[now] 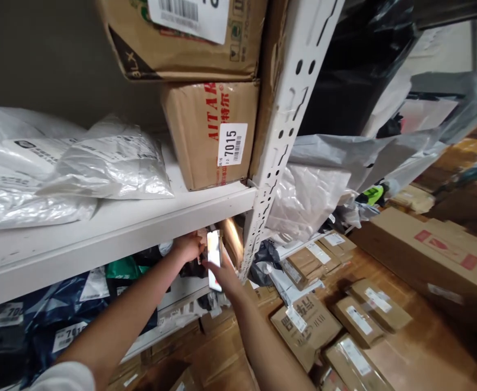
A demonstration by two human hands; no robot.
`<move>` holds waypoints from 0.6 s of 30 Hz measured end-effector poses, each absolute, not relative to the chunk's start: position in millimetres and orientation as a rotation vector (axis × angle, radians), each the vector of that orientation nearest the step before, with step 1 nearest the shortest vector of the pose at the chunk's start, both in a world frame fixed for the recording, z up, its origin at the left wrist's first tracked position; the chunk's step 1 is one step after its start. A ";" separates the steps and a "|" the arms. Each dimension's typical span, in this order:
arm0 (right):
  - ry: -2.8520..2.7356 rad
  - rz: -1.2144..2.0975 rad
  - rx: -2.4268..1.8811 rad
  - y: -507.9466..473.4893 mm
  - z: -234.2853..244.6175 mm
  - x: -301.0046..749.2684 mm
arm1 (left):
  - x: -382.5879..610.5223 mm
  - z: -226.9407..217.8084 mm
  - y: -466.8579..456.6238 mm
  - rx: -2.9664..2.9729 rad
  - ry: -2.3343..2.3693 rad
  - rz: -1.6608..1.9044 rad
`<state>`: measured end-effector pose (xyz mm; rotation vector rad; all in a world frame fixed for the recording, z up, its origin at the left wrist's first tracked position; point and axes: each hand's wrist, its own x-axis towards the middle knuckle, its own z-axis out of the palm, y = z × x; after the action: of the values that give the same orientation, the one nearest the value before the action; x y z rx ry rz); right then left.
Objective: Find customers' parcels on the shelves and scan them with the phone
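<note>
White steel racking, perforated upright point(277, 146) right of centre, wooden floor point(421, 355) with parcels beyond it. Upper shelf point(132, 217), right end: AITAK carton point(195, 136) close by the upright, second carton point(181, 61) stacked on top. Its 7015 label point(232, 145) faces out over the front edge, presumably so the number reads without pulling the box. Left along that shelf: white plastic mailers point(112, 163) lying overlapped; soft, so likely laid down because they won't stand.

Both hands are below the upper shelf's front edge, at the lower shelf's right end. Right hand point(227, 278) grasps a smartphone point(214, 260), thumb at the screen's side, other fingers mostly hidden. Phone is roughly upright, lit screen toward the wearer, probably to keep the display readable in that gap. Bright streak on a brown cardboard surface point(233, 241) just right of it; could be the phone's lamp, can't confirm.

Left hand point(188, 247) is just left of the phone, fingers bent; too small and blurred to tell whether they hold anything.

Lower shelf, left: dark blue mailers point(73, 296), green bag point(122, 267) beside them, number labels outward too. Floor right: labelled boxes, label side up, plus a long carton point(441, 260).
</note>
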<state>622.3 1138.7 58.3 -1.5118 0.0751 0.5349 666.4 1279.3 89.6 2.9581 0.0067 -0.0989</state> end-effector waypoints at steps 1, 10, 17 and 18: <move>0.072 0.502 -1.617 1151.8 61.0 644.0 | 656.5 93.8 1280.8 2.990 -0.005 -0.073; -0.054 0.500 -2.157 1193.4 22.0 714.9 | 547.1 125.7 1362.5 2.932 1.206 0.492; -0.246 0.390 -2.077 1194.2 8.5 727.2 | 479.1 78.6 1369.7 3.026 1.154 0.402; -0.261 0.350 -2.056 1195.7 9.8 728.5 | 471.5 69.6 1369.1 3.061 1.143 0.340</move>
<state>728.5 1195.7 9.8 -2.0556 -0.2608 0.3503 471.5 1369.1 69.6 3.0612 1.1434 0.3397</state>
